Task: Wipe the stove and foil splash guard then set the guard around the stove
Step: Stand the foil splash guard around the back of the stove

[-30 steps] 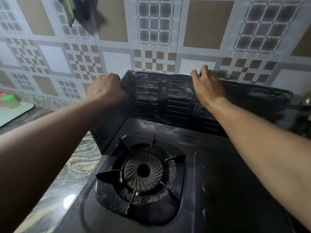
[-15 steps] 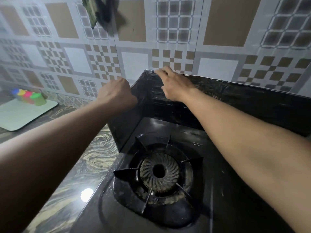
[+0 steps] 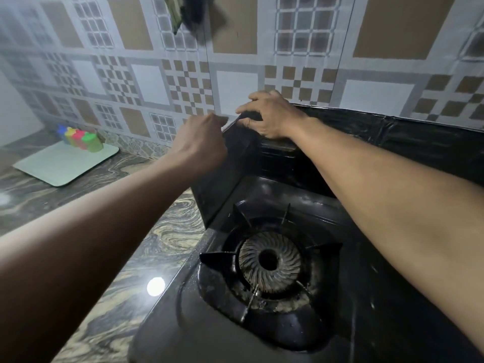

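The black gas stove [image 3: 262, 334] fills the lower right, its burner [image 3: 269, 260] ringed by pan supports. The dark foil splash guard [image 3: 419, 137] stands upright behind the stove against the tiled wall, and its left panel [image 3: 220, 187] folds forward along the stove's left side. My left hand [image 3: 201, 145] pinches the top edge of the left panel near the corner. My right hand [image 3: 272, 116] lies over the guard's top left corner, fingers curled on the rim.
A marbled stone counter [image 3: 117, 297] runs to the left of the stove. A pale green tray [image 3: 65, 166] with several coloured plastic pieces [image 3: 78, 137] sits at the back left. A cloth [image 3: 180, 11] hangs on the patterned tile wall above.
My right hand slid left along the guard's top edge from the middle to the left corner. The left hand stayed at that corner. The view swung left.
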The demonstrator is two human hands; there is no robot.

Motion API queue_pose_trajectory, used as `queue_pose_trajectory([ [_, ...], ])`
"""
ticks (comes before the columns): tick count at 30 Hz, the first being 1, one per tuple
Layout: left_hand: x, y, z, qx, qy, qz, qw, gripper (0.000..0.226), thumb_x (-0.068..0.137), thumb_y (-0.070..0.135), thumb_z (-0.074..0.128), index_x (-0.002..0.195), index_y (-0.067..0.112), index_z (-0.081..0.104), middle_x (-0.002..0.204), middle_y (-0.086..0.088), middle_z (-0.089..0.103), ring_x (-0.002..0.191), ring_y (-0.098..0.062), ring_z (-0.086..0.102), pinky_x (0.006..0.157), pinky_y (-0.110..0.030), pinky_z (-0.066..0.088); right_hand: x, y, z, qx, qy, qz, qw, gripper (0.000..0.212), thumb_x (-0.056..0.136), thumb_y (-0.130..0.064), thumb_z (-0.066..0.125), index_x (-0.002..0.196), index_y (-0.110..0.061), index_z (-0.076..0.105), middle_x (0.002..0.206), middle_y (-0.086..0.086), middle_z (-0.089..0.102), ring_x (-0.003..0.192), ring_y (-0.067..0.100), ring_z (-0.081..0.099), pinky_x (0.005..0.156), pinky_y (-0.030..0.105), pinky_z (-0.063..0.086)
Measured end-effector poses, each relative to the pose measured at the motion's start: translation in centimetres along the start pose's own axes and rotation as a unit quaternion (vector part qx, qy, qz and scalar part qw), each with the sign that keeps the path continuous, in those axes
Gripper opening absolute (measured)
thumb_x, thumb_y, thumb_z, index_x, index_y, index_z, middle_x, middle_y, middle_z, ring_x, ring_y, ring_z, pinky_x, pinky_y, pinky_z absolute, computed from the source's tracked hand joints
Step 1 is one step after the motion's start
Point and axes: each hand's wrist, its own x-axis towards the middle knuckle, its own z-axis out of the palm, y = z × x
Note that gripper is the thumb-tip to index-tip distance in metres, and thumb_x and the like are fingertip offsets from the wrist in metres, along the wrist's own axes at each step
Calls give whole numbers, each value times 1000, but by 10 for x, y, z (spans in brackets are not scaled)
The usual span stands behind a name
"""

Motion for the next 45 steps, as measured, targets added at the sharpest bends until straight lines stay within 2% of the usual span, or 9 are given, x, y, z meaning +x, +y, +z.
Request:
queue_pose_trajectory([
  [3, -4, -1, 1, -19, 8, 15, 1000, 36, 89, 10, 55, 113, 26, 76, 85, -16, 70, 73, -33, 63, 64, -42, 55, 2, 2, -3, 21, -8, -5, 1000, 47, 96, -50, 54, 137, -27, 58, 144, 3, 53, 135, 28, 42, 110, 39, 33],
  [8, -6, 0, 1, -38, 15, 7, 999, 41, 91, 8, 54, 116, 31, 76, 79, -14, 68, 65, -30, 58, 57, -37, 46, 3, 1, -2, 26, 5, -7, 1000, 41, 93, -53, 56, 121, -27, 68, 125, -1, 66, 117, 26, 56, 96, 39, 46],
  [11, -9, 3, 3, -42, 18, 1, 999, 47, 90, 3, 51, 121, 30, 74, 79, -15, 66, 57, -26, 52, 54, -32, 41, 3, 1, -2, 28, 9, 1, 1000, 43, 92, -56, 55, 122, -27, 68, 128, -1, 65, 119, 26, 56, 99, 39, 45],
  [18, -8, 5, 1, -56, 29, 4, 998, 42, 91, 8, 54, 124, 28, 72, 99, -16, 75, 80, -33, 66, 73, -43, 59, -1, 4, -8, 44, -15, 19, 999, 49, 94, -56, 54, 134, -28, 61, 139, -4, 58, 132, 23, 48, 107, 35, 36],
  [22, -6, 6, 4, -37, 19, 0, 999, 45, 91, 6, 51, 122, 28, 73, 92, -15, 72, 72, -31, 62, 61, -38, 53, -2, -2, -7, 35, 5, 22, 999, 48, 93, -56, 54, 130, -27, 64, 138, -3, 59, 131, 23, 50, 107, 37, 39],
  [30, -5, 2, 4, -45, 23, -14, 999, 42, 89, 6, 52, 118, 26, 75, 87, -16, 71, 71, -33, 64, 65, -46, 60, 0, -12, -7, 29, 16, 39, 999, 49, 92, -56, 56, 129, -24, 65, 139, 1, 58, 132, 24, 49, 105, 37, 39],
  [34, -5, -2, 1, -36, 21, -23, 999, 44, 81, 11, 52, 118, 20, 74, 102, -17, 74, 93, -39, 67, 81, -47, 59, 0, -10, -10, 42, -6, 45, 998, 50, 94, -51, 55, 138, -26, 57, 146, 0, 52, 138, 24, 42, 112, 37, 34],
  [37, -2, -4, 0, -42, 16, -47, 998, 50, 82, 19, 57, 132, 18, 66, 122, -13, 71, 112, -35, 65, 94, -45, 56, 0, -8, -11, 54, -10, 54, 997, 51, 97, -43, 55, 145, -28, 48, 151, 2, 45, 141, 26, 38, 114, 39, 29],
  [45, 2, 5, -6, -4, -20, -37, 999, 37, 75, 19, 63, 107, 5, 74, 99, -17, 73, 80, -34, 68, 70, -45, 61, -14, -7, -23, 44, -28, 98, 994, 57, 95, -17, 54, 149, -29, 42, 154, 5, 41, 143, 27, 35, 113, 34, 29],
])
